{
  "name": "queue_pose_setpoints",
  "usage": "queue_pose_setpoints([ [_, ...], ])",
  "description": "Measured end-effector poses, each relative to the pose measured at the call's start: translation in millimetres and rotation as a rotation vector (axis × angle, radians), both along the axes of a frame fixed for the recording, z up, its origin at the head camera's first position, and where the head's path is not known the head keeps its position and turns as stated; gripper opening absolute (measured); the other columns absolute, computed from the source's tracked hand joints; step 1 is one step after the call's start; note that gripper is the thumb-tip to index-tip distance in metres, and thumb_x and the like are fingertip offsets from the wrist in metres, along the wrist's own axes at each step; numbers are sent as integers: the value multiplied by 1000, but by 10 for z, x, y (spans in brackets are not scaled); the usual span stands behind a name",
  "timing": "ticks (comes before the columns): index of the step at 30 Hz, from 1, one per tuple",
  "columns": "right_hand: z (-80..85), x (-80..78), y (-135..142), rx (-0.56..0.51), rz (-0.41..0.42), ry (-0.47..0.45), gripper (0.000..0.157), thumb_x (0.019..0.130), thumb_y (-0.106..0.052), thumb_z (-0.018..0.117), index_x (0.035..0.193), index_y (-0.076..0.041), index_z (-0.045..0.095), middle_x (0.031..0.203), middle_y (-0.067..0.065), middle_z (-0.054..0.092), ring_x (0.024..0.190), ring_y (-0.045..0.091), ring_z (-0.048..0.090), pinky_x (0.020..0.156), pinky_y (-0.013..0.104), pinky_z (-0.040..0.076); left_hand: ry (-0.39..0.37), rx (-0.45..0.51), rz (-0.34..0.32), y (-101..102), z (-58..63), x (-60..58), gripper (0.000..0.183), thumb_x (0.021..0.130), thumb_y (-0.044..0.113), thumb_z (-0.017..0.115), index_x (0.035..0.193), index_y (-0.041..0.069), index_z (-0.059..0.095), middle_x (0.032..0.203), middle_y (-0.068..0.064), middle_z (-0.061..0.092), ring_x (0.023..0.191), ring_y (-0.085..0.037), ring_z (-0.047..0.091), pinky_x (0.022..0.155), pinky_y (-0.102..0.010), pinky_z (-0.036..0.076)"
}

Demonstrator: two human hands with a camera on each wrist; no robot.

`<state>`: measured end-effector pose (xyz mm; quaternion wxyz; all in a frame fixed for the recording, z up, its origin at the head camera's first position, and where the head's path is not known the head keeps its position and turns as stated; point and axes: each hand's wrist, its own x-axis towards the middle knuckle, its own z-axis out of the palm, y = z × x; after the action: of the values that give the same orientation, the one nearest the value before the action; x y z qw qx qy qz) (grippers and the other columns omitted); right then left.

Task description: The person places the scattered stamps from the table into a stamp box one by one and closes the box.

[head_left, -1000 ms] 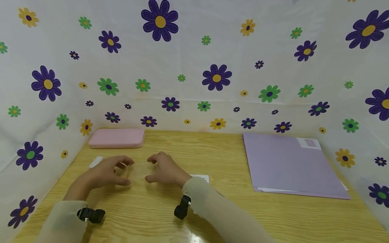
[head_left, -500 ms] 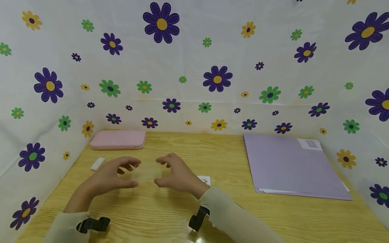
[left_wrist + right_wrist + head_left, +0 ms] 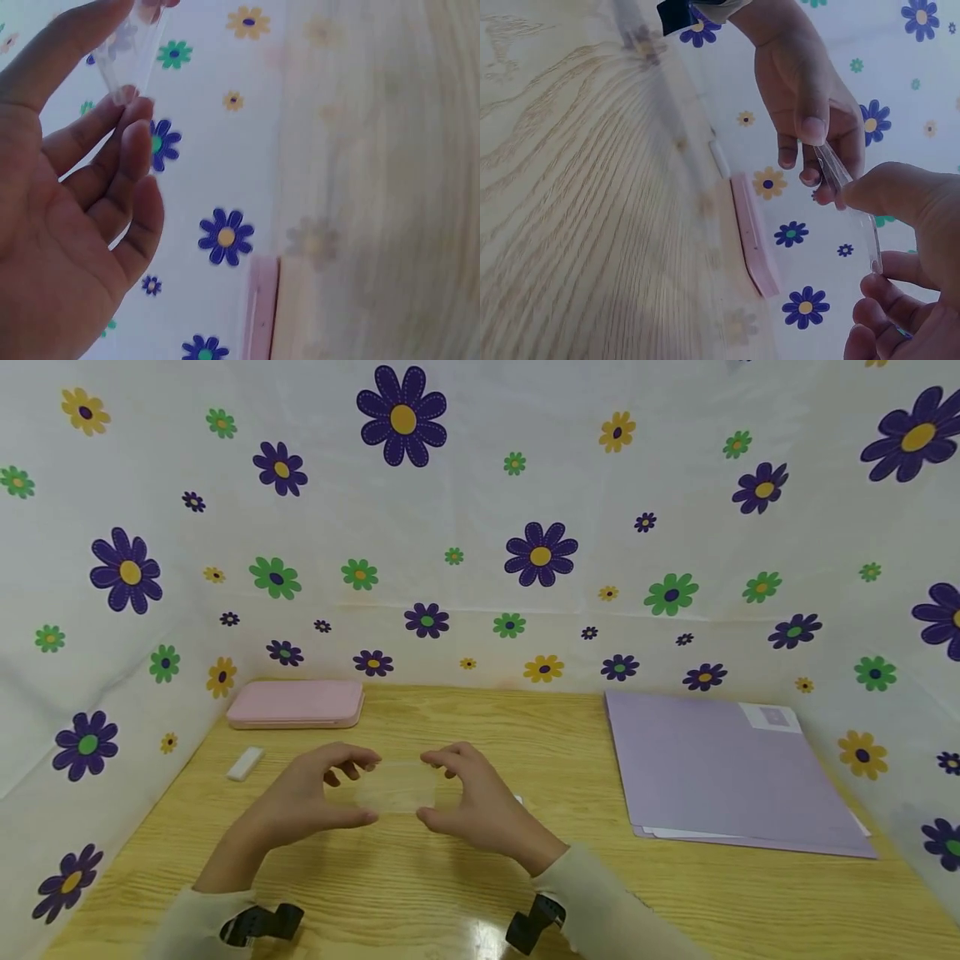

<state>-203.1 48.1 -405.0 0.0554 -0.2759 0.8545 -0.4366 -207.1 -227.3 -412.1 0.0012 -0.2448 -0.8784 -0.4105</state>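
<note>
A thin, see-through rectangular plastic piece (image 3: 396,787) with a slim rim is held up over the table between both hands. My left hand (image 3: 311,797) pinches its left end, thumb at the near edge and fingertips at the far edge. At the opposite end, my right hand (image 3: 480,802) grips it the same way. The right wrist view shows the clear piece (image 3: 868,232) edge-on, running from one hand to the other. In the left wrist view only a corner of it shows, at the fingertips of the left hand (image 3: 75,195).
A pink case (image 3: 296,704) lies at the back left of the wooden table (image 3: 480,727). In front of it is a small white block (image 3: 245,763). A purple folder (image 3: 735,777) with papers inside covers the right side. The right hand mostly hides a white card (image 3: 519,799).
Both hands have shifted to the right with the clear piece. It was tilted edge-on near the left hand and now faces up between both hands. The white card has become mostly hidden.
</note>
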Motion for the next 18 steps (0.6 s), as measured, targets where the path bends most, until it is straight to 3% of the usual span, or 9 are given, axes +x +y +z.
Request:
queue_pose_setpoints([
  [7,20,31,228,9,-19,26,63,87,-30,77,142,-17,51,133,0,46,113,26,48,88,43,45,48,44,9,280,-43,12,58,74,40,87,124,21,64,112,6,61,99,-25,56,80,-45,47],
  [10,32,44,334,12,-40,32,62,86,-29,79,141,-17,53,131,-2,47,113,25,48,88,46,46,55,61,-1,396,-46,15,60,73,41,88,124,22,63,112,6,62,99,-25,56,80,-46,47],
  [18,12,64,581,-17,-37,11,60,83,-28,82,136,-18,57,128,-2,51,112,28,48,82,51,46,44,94,-28,617,-70,47,60,71,33,90,124,24,63,113,9,60,101,-28,56,81,-45,48],
])
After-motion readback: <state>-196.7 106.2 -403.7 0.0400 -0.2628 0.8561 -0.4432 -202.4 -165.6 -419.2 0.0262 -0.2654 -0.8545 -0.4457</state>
